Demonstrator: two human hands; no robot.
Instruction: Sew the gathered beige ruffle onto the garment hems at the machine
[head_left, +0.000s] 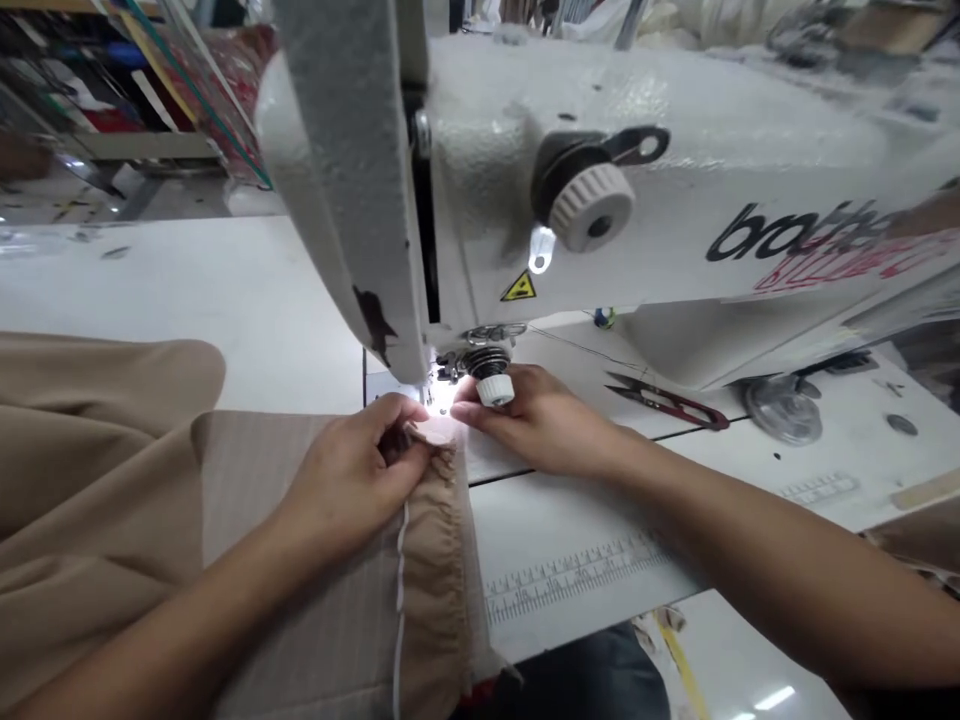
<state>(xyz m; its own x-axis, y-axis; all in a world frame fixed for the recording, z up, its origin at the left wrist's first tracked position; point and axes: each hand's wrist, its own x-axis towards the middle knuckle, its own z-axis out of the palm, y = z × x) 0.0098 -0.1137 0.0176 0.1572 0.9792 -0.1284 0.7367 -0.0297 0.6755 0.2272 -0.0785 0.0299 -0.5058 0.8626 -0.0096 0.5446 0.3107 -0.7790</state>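
My left hand [349, 480] pinches a gathered edge of beige fabric [427, 570] just in front of the presser foot [448, 370] of a white Brother industrial sewing machine [600, 170]. A thin white cord [401, 600] runs along the gathers. My right hand [536, 420] lies beyond the fabric, its fingertips close to the lit needle area and just under a white tension knob [495, 390]. It holds nothing I can see. The needle is hidden by the machine head and my fingers.
More beige fabric [97, 480] lies in folds on the white sewing table [225, 300] to the left. Red-handled thread snips [667, 402] and a metal disc [784, 410] lie to the right. A printed ruler scale [577, 580] runs along the table's front.
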